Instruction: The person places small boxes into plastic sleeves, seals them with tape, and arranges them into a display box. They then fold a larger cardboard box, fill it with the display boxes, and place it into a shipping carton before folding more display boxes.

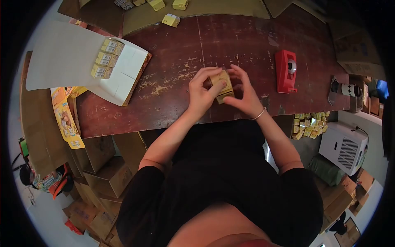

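Note:
Over the middle of the worn red table [173,111], a few small yellow boxes [225,90] are held together between my two hands. My left hand [201,94] grips them from the left, its thumb laid across their top. From the right, the fingers and thumb of my right hand [249,99] curve around the same boxes. Exactly how many boxes are in my grasp is hidden by the fingers. Further left lies an open white carton [123,82] with a row of several small yellow boxes [108,59] along one side.
A red tape dispenser [284,72] stands right of my hands. One small yellow box [170,20] lies near cardboard at the far edge. Many more yellow boxes [308,125] are heaped below the table at right, beside a white machine [345,146]. Printed yellow packaging [68,123] hangs at left.

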Demonstrator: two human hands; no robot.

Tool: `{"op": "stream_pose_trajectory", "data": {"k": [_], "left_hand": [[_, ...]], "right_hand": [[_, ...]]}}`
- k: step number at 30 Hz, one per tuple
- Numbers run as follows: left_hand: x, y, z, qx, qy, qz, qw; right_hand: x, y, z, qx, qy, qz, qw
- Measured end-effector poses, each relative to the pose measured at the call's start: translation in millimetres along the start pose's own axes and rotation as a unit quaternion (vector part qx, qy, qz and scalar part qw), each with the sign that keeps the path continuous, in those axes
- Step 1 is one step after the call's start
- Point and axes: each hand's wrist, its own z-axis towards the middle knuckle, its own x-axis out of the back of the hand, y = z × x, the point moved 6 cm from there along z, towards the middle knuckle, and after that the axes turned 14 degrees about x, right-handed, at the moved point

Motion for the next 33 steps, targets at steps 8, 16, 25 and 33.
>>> {"op": "stream_pose_trajectory", "data": {"k": [8, 16, 25, 33], "left_hand": [[-46.7, 24.3, 3.1, -0.085, -0.092, 0.048, 0.991], [-61.3, 33.9, 3.9, -0.209, -0.008, 0.146, 0.967], [-82.4, 53.3, 7.2, -0.203, -0.074, 0.17, 0.961], [-86.2, 49.7, 9.4, -0.121, -0.104, 0.147, 0.976]], "right_hand": [[12.8, -9.8, -10.2, -0.075, 0.049, -0.072, 0.993], [21.6, -9.6, -19.3, -0.085, 0.079, -0.066, 0.991], [40.8, -14.1, -24.8, -0.055, 0.133, -0.068, 0.987], [47.5, -8.2, -40.1, -0.057, 0.11, -0.083, 0.989]]}}
